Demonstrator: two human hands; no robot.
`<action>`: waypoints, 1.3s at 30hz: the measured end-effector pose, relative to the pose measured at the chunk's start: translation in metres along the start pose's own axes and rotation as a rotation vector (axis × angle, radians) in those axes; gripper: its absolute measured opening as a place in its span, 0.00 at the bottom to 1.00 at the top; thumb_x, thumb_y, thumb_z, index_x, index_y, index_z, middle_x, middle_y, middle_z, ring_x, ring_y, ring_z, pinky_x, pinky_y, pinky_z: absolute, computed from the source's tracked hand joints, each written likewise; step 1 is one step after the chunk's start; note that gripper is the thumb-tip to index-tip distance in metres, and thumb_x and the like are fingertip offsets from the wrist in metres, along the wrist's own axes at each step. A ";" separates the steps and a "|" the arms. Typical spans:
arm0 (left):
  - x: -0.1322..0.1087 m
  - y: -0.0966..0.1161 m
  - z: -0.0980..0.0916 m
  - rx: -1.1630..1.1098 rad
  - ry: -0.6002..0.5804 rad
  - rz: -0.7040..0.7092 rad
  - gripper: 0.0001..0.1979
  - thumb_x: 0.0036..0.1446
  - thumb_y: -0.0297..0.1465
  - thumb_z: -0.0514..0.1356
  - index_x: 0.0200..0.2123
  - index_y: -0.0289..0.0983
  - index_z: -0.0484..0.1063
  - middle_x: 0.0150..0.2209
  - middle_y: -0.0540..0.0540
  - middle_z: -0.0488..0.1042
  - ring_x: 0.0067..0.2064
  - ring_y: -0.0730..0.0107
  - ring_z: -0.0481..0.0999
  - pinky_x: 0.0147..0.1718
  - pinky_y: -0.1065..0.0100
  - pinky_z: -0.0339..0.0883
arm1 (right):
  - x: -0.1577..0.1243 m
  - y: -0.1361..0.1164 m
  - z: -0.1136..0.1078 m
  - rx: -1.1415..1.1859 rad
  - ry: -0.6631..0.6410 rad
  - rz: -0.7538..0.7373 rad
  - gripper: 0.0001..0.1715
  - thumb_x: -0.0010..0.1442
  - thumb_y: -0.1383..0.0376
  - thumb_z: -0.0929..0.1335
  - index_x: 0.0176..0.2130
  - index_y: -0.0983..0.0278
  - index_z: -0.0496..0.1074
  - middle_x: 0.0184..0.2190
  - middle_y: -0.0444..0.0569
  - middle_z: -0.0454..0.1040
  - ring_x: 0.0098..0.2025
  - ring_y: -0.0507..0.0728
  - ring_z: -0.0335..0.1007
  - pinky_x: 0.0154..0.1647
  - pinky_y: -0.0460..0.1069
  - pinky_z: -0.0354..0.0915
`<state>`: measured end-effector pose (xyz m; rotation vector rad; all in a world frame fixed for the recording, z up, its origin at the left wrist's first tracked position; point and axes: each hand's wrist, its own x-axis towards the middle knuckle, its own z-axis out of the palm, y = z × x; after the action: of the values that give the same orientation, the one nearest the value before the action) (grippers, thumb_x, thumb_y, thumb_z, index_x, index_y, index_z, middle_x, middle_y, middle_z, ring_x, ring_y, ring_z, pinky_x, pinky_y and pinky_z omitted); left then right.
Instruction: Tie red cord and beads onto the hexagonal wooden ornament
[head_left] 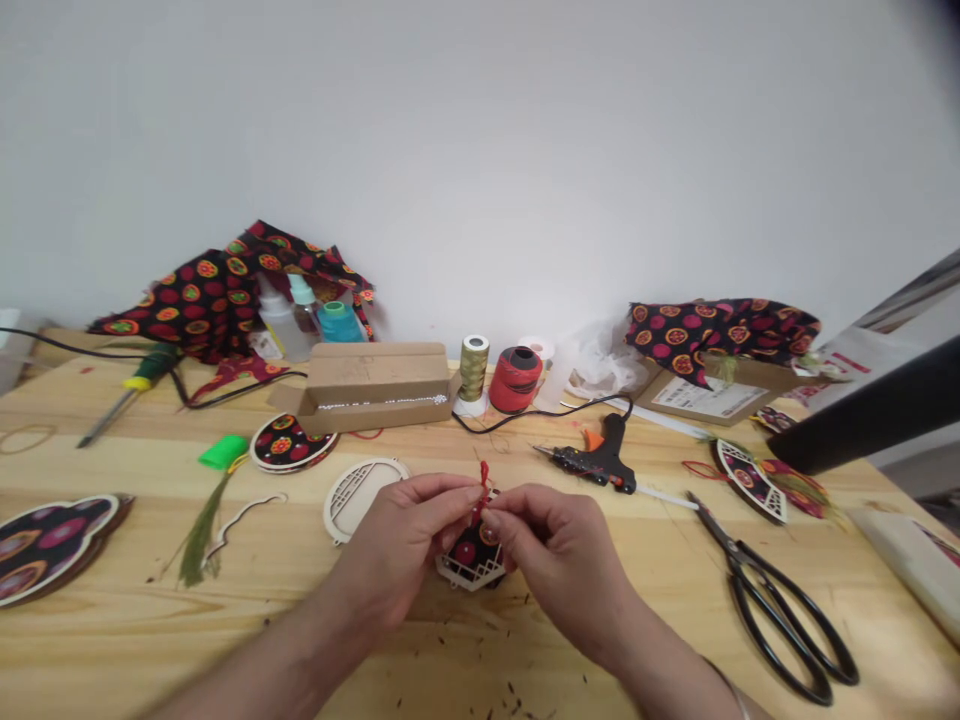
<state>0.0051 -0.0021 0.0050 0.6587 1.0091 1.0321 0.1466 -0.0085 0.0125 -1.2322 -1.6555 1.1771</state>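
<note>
Both hands meet over a small fabric-covered ornament (466, 553) with a pale lattice frame, low in the middle of the head view. My left hand (409, 535) pinches a red cord (484, 474) near the ornament's top, fingers closed. My right hand (559, 545) is closed too, thumb and forefinger together at the cord's lower part. Fingers partly hide the cord and the ornament. Just left of my left hand lies a round wooden lattice frame (358, 490).
A black glue gun (600, 455) and black scissors (776, 600) lie to the right. Behind stand a cardboard box (377, 385), a gold thread spool (473, 370) and a red one (516, 380). At left are a green tassel (204, 530) and a screwdriver (131, 390).
</note>
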 end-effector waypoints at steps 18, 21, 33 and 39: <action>0.004 -0.001 -0.003 -0.167 -0.029 -0.106 0.03 0.46 0.26 0.62 0.25 0.32 0.75 0.22 0.49 0.72 0.19 0.83 0.61 0.17 0.80 0.55 | -0.013 0.012 0.007 -1.172 0.059 -0.753 0.09 0.58 0.73 0.59 0.37 0.69 0.66 0.23 0.49 0.68 0.23 0.55 0.61 0.23 0.51 0.55; 0.005 -0.002 -0.004 -0.196 -0.092 -0.110 0.07 0.48 0.29 0.60 0.23 0.31 0.73 0.15 0.55 0.61 0.16 0.85 0.49 0.14 0.80 0.48 | -0.012 0.009 0.007 -1.218 0.047 -0.770 0.10 0.58 0.73 0.58 0.38 0.70 0.66 0.24 0.51 0.68 0.24 0.56 0.61 0.23 0.51 0.56; 0.004 -0.001 -0.004 -0.219 -0.096 -0.113 0.07 0.47 0.27 0.61 0.20 0.32 0.70 0.17 0.56 0.59 0.17 0.86 0.48 0.14 0.81 0.42 | -0.009 0.003 0.001 -0.425 0.064 -0.610 0.05 0.56 0.69 0.62 0.31 0.65 0.67 0.31 0.50 0.69 0.34 0.55 0.65 0.35 0.51 0.63; 0.002 -0.003 -0.003 -0.118 -0.050 -0.050 0.04 0.45 0.27 0.62 0.26 0.32 0.74 0.19 0.54 0.62 0.18 0.86 0.50 0.14 0.80 0.41 | 0.010 0.009 0.005 0.325 0.137 0.038 0.08 0.49 0.64 0.68 0.28 0.64 0.64 0.27 0.45 0.69 0.28 0.52 0.67 0.29 0.47 0.65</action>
<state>0.0036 -0.0012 0.0002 0.5567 0.9095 1.0182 0.1421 0.0012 0.0030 -1.1135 -1.2856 1.2954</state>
